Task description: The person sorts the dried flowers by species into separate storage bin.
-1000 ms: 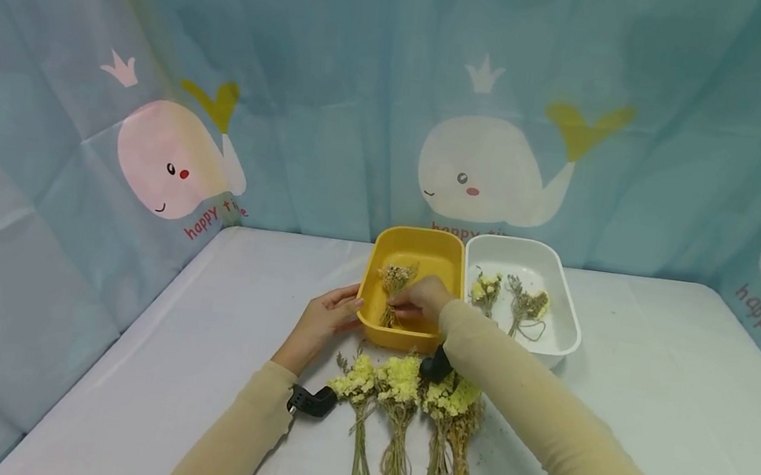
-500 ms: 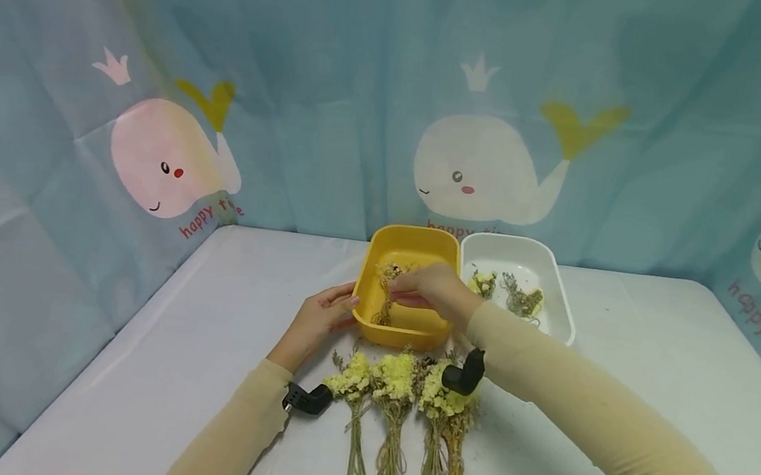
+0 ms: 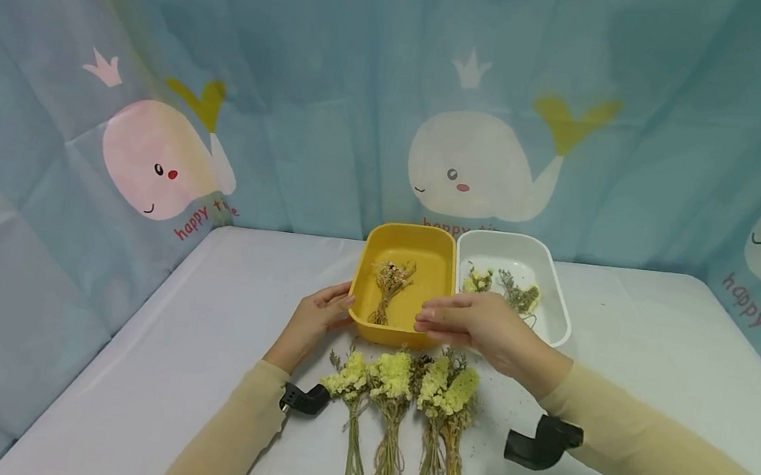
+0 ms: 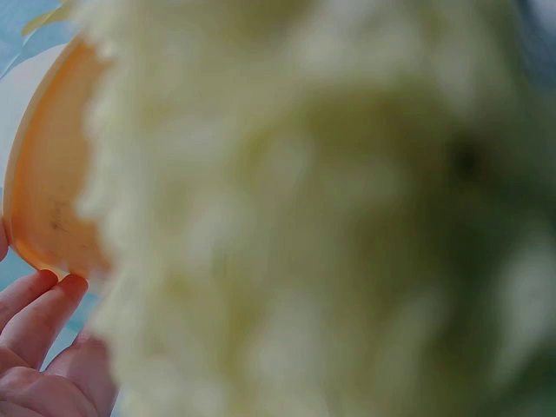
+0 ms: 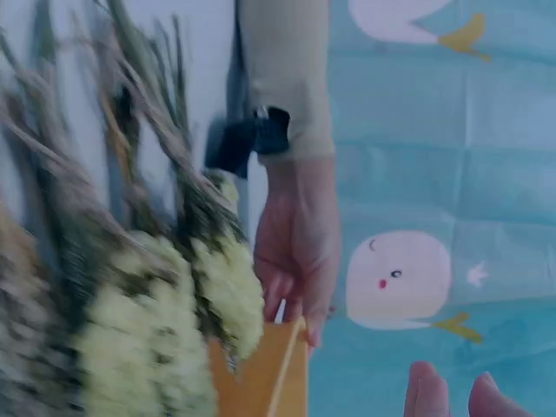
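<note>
My left hand [image 3: 311, 322] holds the near left corner of a yellow plastic tray [image 3: 430, 267], its fingertips against the outer wall in the left wrist view. Inside that tray lies one small bunch of brown dried flowers [image 3: 389, 284], tied at the stems. Over the tray's near right corner is my right hand [image 3: 477, 325], fingers extended and close together with nothing between them. Two of its fingertips [image 5: 427, 391] stand apart in the right wrist view. Much of the left wrist view is hidden by blurred yellow blossoms [image 4: 321, 208].
A white tray [image 3: 562, 311] sits against the yellow one's right side, with two small dried bunches [image 3: 521, 294] in it. Several yellow-flowered bunches [image 3: 393, 378] lie in a row in front, stems towards me. A blue whale-print curtain [image 3: 339, 106] rises behind the white table [image 3: 239, 283].
My right hand has let go of the brown dried bunch in the yellow tray and moved right and towards me. The left hand has stayed at the tray's corner.
</note>
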Action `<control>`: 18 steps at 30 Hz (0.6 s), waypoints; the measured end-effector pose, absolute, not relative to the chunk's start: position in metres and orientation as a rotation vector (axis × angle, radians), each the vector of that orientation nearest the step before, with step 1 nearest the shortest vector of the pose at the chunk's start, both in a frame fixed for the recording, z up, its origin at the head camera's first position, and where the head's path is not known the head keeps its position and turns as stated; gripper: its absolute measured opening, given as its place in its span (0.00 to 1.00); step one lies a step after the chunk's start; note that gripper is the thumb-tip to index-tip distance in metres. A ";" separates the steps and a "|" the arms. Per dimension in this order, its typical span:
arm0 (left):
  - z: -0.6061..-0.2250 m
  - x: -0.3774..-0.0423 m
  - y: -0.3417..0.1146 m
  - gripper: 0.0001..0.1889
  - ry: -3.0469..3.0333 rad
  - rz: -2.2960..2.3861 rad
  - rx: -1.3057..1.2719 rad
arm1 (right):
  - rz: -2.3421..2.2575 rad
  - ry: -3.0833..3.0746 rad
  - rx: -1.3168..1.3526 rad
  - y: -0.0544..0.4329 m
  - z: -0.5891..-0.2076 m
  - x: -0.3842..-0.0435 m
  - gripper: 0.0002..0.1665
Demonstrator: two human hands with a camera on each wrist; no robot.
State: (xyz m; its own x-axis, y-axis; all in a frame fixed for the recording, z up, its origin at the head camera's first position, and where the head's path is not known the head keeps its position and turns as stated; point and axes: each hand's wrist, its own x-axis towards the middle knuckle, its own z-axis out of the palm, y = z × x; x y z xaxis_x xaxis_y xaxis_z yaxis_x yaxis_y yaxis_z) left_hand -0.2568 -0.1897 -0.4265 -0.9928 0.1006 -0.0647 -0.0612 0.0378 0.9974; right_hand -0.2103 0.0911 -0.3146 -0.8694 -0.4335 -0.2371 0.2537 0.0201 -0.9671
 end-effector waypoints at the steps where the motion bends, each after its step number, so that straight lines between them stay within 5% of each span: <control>1: -0.427 -0.257 -0.189 0.25 2.177 2.102 0.040 | -1.902 1.813 -0.194 0.096 -0.317 -0.204 0.25; 18: -0.428 -0.257 -0.190 0.27 2.185 2.078 0.042 | -1.911 1.750 -0.241 0.128 -0.350 -0.145 0.25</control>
State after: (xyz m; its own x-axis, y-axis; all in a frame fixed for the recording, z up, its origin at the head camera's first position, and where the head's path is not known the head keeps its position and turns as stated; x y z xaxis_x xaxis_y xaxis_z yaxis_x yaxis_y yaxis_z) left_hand -0.2573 -0.1898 -0.4282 -0.9917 0.1066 -0.0722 -0.0667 0.0538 0.9963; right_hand -0.1446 0.1279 -0.3498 -0.8418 -0.4933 -0.2190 0.2615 -0.0178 -0.9650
